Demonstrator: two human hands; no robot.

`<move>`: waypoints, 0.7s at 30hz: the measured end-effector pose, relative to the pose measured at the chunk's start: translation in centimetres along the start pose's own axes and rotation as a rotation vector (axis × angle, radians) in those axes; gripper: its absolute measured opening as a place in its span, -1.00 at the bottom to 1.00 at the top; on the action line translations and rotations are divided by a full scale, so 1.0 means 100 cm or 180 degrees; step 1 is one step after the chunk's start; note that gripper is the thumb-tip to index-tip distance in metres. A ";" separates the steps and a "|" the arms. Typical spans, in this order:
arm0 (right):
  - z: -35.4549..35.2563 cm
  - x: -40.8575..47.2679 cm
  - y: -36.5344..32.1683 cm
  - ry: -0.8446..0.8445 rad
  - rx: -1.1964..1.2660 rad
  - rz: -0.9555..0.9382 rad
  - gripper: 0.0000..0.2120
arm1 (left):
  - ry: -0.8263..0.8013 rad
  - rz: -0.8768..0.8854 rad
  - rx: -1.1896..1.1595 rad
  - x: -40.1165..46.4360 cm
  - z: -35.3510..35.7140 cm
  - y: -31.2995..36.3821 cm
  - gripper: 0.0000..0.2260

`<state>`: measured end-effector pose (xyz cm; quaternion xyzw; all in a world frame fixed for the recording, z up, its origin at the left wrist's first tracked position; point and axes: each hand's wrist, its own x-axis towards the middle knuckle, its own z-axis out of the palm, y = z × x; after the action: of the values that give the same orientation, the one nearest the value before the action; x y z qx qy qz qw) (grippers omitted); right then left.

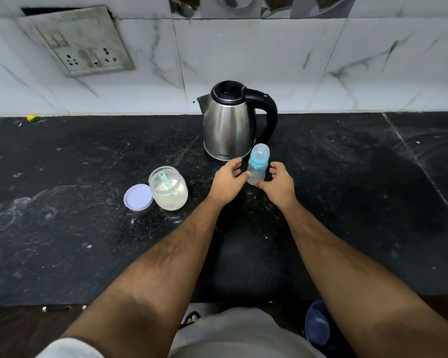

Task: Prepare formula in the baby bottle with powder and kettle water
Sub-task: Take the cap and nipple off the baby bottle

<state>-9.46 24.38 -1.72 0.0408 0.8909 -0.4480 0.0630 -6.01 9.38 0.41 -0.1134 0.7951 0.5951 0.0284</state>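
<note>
Both hands, left hand [228, 182] and right hand [279, 186], grip the baby bottle [258, 165], fingers hiding its base.

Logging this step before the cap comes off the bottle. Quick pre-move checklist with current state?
1. Bottle held: ok. The left hand and right hand pinch its lower body from either side.
2. Bottle still capped: ok, the clear cap and blue ring are on.
3. Bottle contents: cannot tell through the body.
4. Powder jar open with the scoop inside: ok. Its lid lies on the counter, touching the jar's left side.
5. Kettle upright behind the bottle, lid down: ok. Water level: cannot tell.
6. Kettle handle unobstructed for the right hand: ok.
</note>
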 end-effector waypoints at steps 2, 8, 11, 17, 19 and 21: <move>-0.001 0.010 -0.002 -0.0139 0.0081 -0.0085 -0.26 | -0.0068 -0.0060 -0.0134 0.010 0.006 0.004 -0.40; -0.004 0.027 -0.005 -0.0451 0.0224 -0.0130 -0.40 | -0.0093 -0.0078 -0.0352 0.030 0.018 -0.001 -0.30; -0.004 0.028 -0.003 -0.0470 0.0098 -0.0207 -0.52 | -0.0046 0.0072 -0.0368 0.027 0.022 -0.001 -0.48; -0.011 0.018 0.006 -0.0546 0.0196 -0.0244 -0.56 | -0.0017 0.0337 -0.0080 0.014 0.024 0.003 -0.61; -0.015 0.011 0.011 -0.0577 0.0228 -0.0210 -0.54 | -0.0074 0.0435 0.0018 0.007 0.024 0.005 -0.63; -0.020 0.001 0.014 -0.0643 0.0343 -0.0192 -0.53 | -0.0119 0.0519 0.0012 0.000 0.024 0.004 -0.65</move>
<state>-9.50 26.79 -1.66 -0.0280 0.8554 -0.4988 0.1366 -6.32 11.76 0.12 -0.0371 0.8021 0.5960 -0.0051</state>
